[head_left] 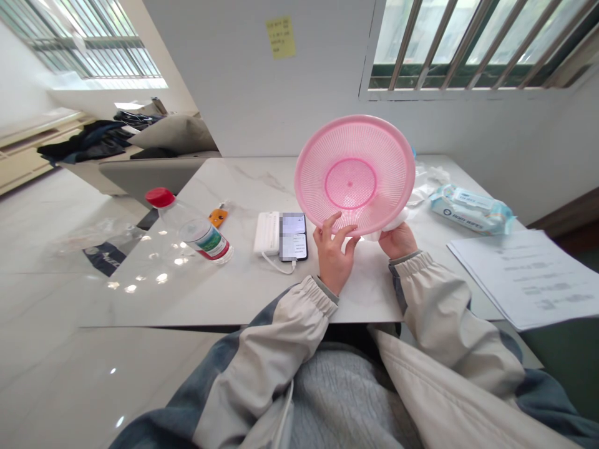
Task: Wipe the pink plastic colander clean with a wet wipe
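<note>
A round pink plastic strainer basket [354,174] is held tilted up above the white marble table [243,280], its inside facing me. My left hand [333,252] grips its lower rim, fingers curled on the mesh. My right hand [397,238] is behind the basket's lower right edge and is closed on a white wipe [392,226] pressed against the basket's back.
On the table lie a clear bottle with a red cap [193,227] on its side, a small orange object [218,216], a white power bank [267,232] cabled to a phone [293,236], a wet-wipes pack [470,209] and printed papers [524,271]. A wall stands behind.
</note>
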`<state>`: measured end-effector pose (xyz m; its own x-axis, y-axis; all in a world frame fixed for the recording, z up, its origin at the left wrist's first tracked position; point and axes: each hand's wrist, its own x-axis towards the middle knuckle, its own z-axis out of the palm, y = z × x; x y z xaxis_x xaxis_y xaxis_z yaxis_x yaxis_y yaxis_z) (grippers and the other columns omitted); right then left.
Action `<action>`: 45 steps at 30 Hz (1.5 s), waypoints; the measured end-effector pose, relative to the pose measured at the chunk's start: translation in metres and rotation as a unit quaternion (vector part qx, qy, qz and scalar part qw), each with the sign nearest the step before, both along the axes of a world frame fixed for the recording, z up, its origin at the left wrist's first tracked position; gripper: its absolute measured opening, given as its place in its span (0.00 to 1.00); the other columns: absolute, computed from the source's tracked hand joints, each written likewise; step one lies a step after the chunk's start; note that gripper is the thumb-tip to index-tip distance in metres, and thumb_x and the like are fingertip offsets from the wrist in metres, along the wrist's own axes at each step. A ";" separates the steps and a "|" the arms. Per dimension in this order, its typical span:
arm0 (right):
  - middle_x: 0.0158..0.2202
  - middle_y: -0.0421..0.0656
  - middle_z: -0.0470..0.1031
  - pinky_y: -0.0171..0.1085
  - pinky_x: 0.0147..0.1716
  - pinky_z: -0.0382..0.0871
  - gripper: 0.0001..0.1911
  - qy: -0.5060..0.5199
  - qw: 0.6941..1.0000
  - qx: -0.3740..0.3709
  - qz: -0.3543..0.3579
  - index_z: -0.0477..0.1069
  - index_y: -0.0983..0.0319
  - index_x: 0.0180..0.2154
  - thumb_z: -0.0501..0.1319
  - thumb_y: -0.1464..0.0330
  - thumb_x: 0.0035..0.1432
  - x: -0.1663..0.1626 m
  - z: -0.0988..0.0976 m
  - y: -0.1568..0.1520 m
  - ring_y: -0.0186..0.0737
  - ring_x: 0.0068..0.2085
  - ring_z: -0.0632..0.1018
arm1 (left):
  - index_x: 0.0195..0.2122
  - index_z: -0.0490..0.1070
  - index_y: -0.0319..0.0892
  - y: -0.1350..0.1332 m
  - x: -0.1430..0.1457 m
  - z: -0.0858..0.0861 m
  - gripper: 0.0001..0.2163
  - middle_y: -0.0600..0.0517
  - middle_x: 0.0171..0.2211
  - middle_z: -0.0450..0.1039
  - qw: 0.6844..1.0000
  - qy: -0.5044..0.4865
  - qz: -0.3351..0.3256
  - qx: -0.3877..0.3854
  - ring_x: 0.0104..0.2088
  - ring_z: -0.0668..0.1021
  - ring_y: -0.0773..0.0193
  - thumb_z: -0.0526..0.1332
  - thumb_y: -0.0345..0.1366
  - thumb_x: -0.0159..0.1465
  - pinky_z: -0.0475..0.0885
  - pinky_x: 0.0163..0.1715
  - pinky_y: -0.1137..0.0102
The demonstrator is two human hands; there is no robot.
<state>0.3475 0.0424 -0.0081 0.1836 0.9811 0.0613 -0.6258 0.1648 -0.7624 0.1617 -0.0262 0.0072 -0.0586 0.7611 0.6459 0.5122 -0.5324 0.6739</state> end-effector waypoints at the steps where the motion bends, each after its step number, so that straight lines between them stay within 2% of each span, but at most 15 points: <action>1: 0.52 0.36 0.86 0.40 0.66 0.74 0.12 0.003 1.000 -0.002 -0.001 0.81 0.53 0.47 0.66 0.66 0.62 0.000 0.000 0.000 0.37 0.59 0.83 | 0.49 0.81 0.50 0.000 -0.001 0.000 0.08 0.47 0.65 0.71 1.000 -0.002 0.004 0.006 0.61 0.72 0.48 0.66 0.39 0.71 0.66 0.64 0.51; 4: 0.50 0.36 0.86 0.41 0.66 0.75 0.09 0.009 1.000 0.007 0.001 0.81 0.52 0.45 0.66 0.64 0.63 -0.001 0.002 -0.001 0.38 0.60 0.82 | 0.50 0.81 0.50 0.001 -0.002 0.001 0.08 0.46 0.65 0.71 0.999 -0.006 0.024 0.025 0.62 0.71 0.48 0.65 0.40 0.72 0.66 0.64 0.50; 9: 0.53 0.36 0.85 0.43 0.68 0.73 0.13 0.012 0.999 0.023 0.033 0.81 0.51 0.48 0.68 0.58 0.63 -0.007 0.009 -0.007 0.40 0.65 0.78 | 0.50 0.81 0.48 0.004 -0.004 0.000 0.09 0.45 0.67 0.70 0.996 0.025 0.073 0.032 0.65 0.70 0.47 0.64 0.39 0.72 0.66 0.66 0.49; 16: 0.59 0.37 0.81 0.46 0.72 0.67 0.17 -0.002 0.998 0.040 0.047 0.81 0.51 0.51 0.69 0.56 0.62 -0.014 0.020 -0.015 0.43 0.69 0.73 | 0.53 0.79 0.47 0.006 -0.004 -0.004 0.10 0.45 0.70 0.67 0.992 0.069 0.091 0.063 0.70 0.68 0.46 0.64 0.37 0.72 0.65 0.69 0.46; 19: 0.60 0.39 0.81 0.43 0.71 0.69 0.18 -0.023 0.998 0.053 0.028 0.81 0.53 0.50 0.72 0.62 0.57 -0.016 0.021 -0.015 0.44 0.68 0.75 | 0.53 0.78 0.46 0.007 -0.004 -0.006 0.11 0.45 0.72 0.65 0.991 0.077 0.070 0.081 0.73 0.66 0.46 0.62 0.33 0.72 0.64 0.70 0.43; 22: 0.59 0.40 0.81 0.43 0.67 0.73 0.22 -0.036 0.999 0.033 0.002 0.81 0.53 0.51 0.73 0.68 0.53 -0.014 0.017 -0.013 0.45 0.66 0.77 | 0.51 0.79 0.47 0.006 -0.003 -0.006 0.13 0.47 0.72 0.65 0.992 0.080 0.031 0.090 0.73 0.64 0.47 0.59 0.27 0.71 0.66 0.69 0.43; 26: 0.58 0.42 0.82 0.44 0.61 0.79 0.22 -0.040 0.999 -0.017 -0.022 0.79 0.54 0.51 0.73 0.70 0.53 -0.008 0.009 -0.008 0.45 0.62 0.80 | 0.47 0.79 0.47 0.003 -0.001 -0.005 0.14 0.49 0.71 0.67 0.990 0.073 -0.020 0.122 0.74 0.62 0.48 0.59 0.24 0.69 0.69 0.69 0.45; 30: 0.58 0.42 0.82 0.42 0.58 0.81 0.20 -0.032 0.998 -0.041 -0.040 0.79 0.54 0.51 0.70 0.70 0.55 -0.003 0.004 -0.006 0.44 0.60 0.81 | 0.45 0.80 0.48 0.001 0.001 -0.003 0.13 0.51 0.66 0.74 0.988 0.062 -0.060 0.125 0.74 0.64 0.49 0.60 0.23 0.67 0.69 0.69 0.44; 36: 0.56 0.40 0.83 0.37 0.53 0.82 0.21 -0.018 0.996 -0.067 -0.059 0.79 0.54 0.51 0.67 0.73 0.55 -0.003 0.005 -0.007 0.40 0.58 0.83 | 0.46 0.77 0.47 -0.003 0.002 0.006 0.12 0.49 0.59 0.80 0.987 -0.001 -0.096 0.130 0.64 0.76 0.56 0.59 0.24 0.69 0.67 0.69 0.44; 41: 0.55 0.38 0.84 0.35 0.54 0.81 0.20 -0.017 0.995 -0.071 -0.075 0.80 0.54 0.49 0.67 0.73 0.54 -0.001 0.006 -0.006 0.38 0.58 0.83 | 0.42 0.75 0.47 -0.005 0.001 0.008 0.09 0.48 0.49 0.81 0.983 -0.108 -0.063 0.132 0.57 0.78 0.56 0.59 0.25 0.70 0.74 0.60 0.52; 43: 0.54 0.38 0.84 0.34 0.53 0.81 0.19 -0.016 0.993 -0.075 -0.085 0.80 0.54 0.48 0.67 0.73 0.54 -0.001 0.005 -0.005 0.37 0.57 0.83 | 0.44 0.72 0.47 -0.003 0.002 0.005 0.05 0.47 0.48 0.77 0.980 -0.173 -0.050 0.083 0.52 0.79 0.57 0.63 0.30 0.70 0.77 0.54 0.56; 45: 0.54 0.39 0.84 0.34 0.52 0.82 0.19 -0.016 0.993 -0.074 -0.096 0.80 0.55 0.48 0.67 0.73 0.54 -0.001 0.005 -0.004 0.37 0.56 0.83 | 0.48 0.68 0.47 -0.001 0.004 0.001 0.10 0.47 0.48 0.74 0.970 -0.235 -0.066 -0.005 0.46 0.80 0.60 0.67 0.35 0.69 0.79 0.46 0.62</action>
<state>0.3470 0.0387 -0.0031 0.3677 0.9271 -0.0725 -0.5683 0.1623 -0.8066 0.1657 -0.0272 0.0085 -0.2459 0.7885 0.5637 0.0761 -0.5641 0.8222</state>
